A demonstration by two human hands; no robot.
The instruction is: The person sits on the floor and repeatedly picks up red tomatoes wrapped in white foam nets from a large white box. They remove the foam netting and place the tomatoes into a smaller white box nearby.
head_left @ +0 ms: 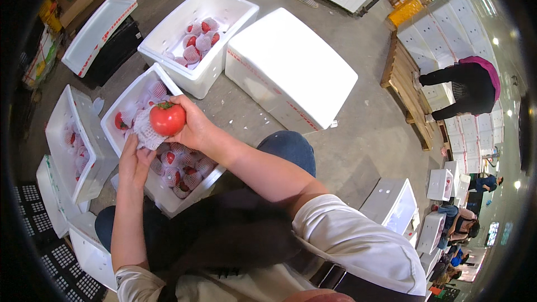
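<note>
A ripe red tomato (pixel 167 120) with green sepals sits in the fingers of my right hand (pixel 194 122). My left hand (pixel 136 157) grips a white foam mesh sleeve (pixel 147 131), which lies against the tomato's left side and leaves its red skin bare. Both hands are over an open white foam box (pixel 170 201). Inside this box lie several net-wrapped tomatoes (pixel 180 170), with more toward its far end. My hands hide the middle of the box.
Beyond stands another open foam box (pixel 201 76) partly filled with wrapped tomatoes. A closed foam box (pixel 293 67) is to its right. At the left, a tilted foam box (pixel 90 163) holds more. Co-workers bend over boxes at the top and beside a wooden pallet (pixel 405 92).
</note>
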